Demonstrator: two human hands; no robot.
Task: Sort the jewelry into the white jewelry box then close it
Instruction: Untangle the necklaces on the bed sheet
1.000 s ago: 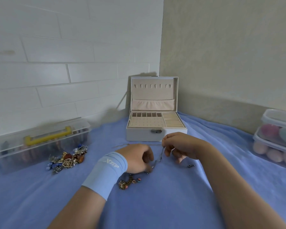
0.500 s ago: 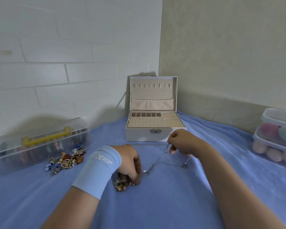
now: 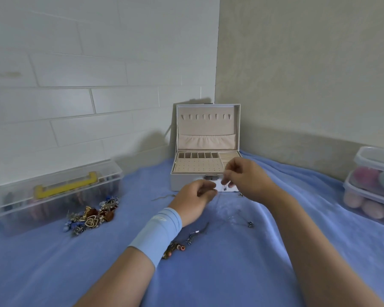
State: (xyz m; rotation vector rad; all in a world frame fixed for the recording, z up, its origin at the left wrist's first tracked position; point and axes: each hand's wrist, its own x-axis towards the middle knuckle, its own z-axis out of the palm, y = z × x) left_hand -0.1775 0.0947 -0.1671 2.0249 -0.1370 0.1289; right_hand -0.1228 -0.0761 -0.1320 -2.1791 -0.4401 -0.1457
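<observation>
The right hand [image 3: 246, 180] is hovering just in front of the white jewelry box [image 3: 186, 183], its grip narrow, thumb and fingertips [image 3: 227, 182] pinching a thin chain [image 3: 224, 188] that is hanging down toward the blue cloth [image 3: 231, 273]. Just to the left and slightly nearer, the left hand [image 3: 194, 197] is curling its fingers in, and its grip appears to be pinching the same chain, though the strand is too fine to follow clearly. A light blue wristband [image 3: 156, 232] is wrapping the left wrist. The chain's loose ends are trailing on the cloth near the right forearm, one ending in a small dark piece [image 3: 250, 224]. Nearer, beside the wristband, a beaded bracelet [image 3: 175, 249] and a small dangling silver piece [image 3: 196, 234] are lying on the cloth. The jewelry box is standing open at the far middle, in the corner of the walls, its lid upright and showing a row of hooks and a gathered pocket, its tray showing small compartments, a dotted panel and ring rolls. Well to the left, a heap of mixed jewelry [image 3: 91, 216] is lying in front of a clear plastic case [image 3: 16, 196] with a yellow handle [image 3: 64, 187]. At the far right edge, two stacked clear containers [image 3: 372, 160] are holding pastel round things.
</observation>
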